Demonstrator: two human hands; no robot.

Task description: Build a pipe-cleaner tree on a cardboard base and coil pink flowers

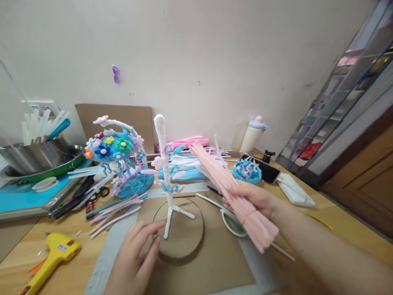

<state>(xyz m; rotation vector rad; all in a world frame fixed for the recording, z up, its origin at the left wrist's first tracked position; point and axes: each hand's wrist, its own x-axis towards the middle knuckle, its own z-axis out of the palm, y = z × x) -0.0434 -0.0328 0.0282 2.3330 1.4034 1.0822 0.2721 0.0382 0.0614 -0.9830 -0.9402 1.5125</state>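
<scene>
My right hand (250, 200) is wrapped round a bundle of pale pink pipe cleaners (229, 184), tied with a band near its lower end. At the left edge of a round cardboard disc (187, 241), the thumb and fingers of my left hand (136, 254) close on the rim. Upright over the disc stands a white fuzzy pipe-cleaner stem (162, 139), with splayed feet and lilac and blue flowers along it. My left fingertips are beside one foot. Behind, on the left, is a blue pipe-cleaner lamp-like piece (113, 147) covered with coloured flowers.
A yellow glue gun (57, 254) lies at the front left, near scissors (100, 192). Pipe-cleaner bundles (187, 164) lie at the back. A roll of tape (235, 223), a blue fuzzy dish (247, 170), a phone (264, 168) and a bottle (253, 135) are on the right.
</scene>
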